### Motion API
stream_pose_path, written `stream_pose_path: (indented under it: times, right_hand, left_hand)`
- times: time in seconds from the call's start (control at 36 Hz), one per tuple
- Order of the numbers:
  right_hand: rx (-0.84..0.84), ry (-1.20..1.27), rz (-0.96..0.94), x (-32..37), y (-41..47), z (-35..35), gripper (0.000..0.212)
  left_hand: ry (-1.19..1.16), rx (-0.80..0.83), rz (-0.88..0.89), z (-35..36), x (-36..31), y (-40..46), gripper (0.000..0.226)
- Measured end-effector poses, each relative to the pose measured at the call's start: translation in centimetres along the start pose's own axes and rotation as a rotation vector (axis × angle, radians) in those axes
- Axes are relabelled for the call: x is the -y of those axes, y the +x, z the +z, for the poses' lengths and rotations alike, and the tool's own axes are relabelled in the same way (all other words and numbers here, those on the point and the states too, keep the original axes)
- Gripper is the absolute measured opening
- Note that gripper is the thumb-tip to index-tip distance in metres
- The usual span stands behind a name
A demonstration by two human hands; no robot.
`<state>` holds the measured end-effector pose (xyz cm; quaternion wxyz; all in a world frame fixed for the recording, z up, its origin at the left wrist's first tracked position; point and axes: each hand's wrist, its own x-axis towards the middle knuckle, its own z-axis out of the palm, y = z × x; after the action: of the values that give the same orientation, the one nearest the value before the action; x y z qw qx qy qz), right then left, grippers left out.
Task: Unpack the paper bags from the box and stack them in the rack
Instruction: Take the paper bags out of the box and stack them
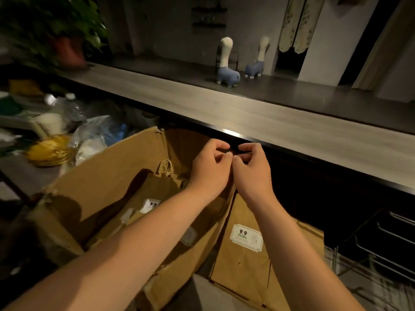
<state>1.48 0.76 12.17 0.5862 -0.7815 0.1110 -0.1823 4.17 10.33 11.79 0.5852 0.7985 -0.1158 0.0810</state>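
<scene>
An open cardboard box (107, 176) stands low in the middle, and brown paper bags (157, 189) with twine handles and 9.9 labels lie in it. Just right of the box hangs another brown paper bag (244, 261) with a 9.9 sticker. Its top runs up under my wrists. My left hand (210, 169) and my right hand (252, 170) meet above it with fingertips touching. Both have curled fingers that pinch the bag's top, which is mostly hidden by the hands. A dark wire rack (381, 241) stands at the lower right.
A long wooden counter (247, 117) runs across just behind the hands, with two blue toy animals (226, 75) on it. At the left are plastic bottles (71, 108), plastic wrap, a yellow basket (48, 151) and a potted plant (67, 50).
</scene>
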Motion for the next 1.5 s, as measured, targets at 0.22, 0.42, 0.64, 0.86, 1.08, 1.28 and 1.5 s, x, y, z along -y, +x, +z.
stream_pose_path:
  times: [0.22, 0.42, 0.64, 0.86, 1.08, 1.28, 1.5]
  right_hand:
    - [0.219, -0.183, 0.034, 0.9, 2.1, 7.1, 0.032]
    - [0.422, -0.427, 0.099, 0.8, 4.9, 14.1, 0.039]
    - [0.533, -0.659, 0.232, -2.6, 5.7, 19.4, 0.024]
    - [0.745, -0.948, 0.365, -8.3, 5.0, 18.0, 0.028]
    - [1.071, -1.012, 0.306, -9.3, 4.5, 16.9, 0.078]
    - [1.099, -1.004, 0.236, -10.1, 4.0, 17.4, 0.073]
    - [0.961, -1.239, 0.074, -10.1, 4.6, 17.4, 0.052]
  left_hand:
    - [0.101, 0.042, -0.154, -6.5, 5.2, 3.0, 0.018]
    - [0.166, 0.081, -0.330, -11.0, 10.1, 5.8, 0.021]
    - [0.226, 0.285, -0.619, -13.1, 15.2, 6.3, 0.049]
    - [0.387, 0.579, -0.855, -13.4, 18.0, 5.6, 0.065]
    - [0.702, 0.781, -0.749, -11.5, 17.3, 4.6, 0.075]
    - [0.781, 0.834, -0.690, -11.2, 16.1, 4.8, 0.072]
    - [0.782, 0.908, -0.660, -11.0, 15.7, 3.9, 0.055]
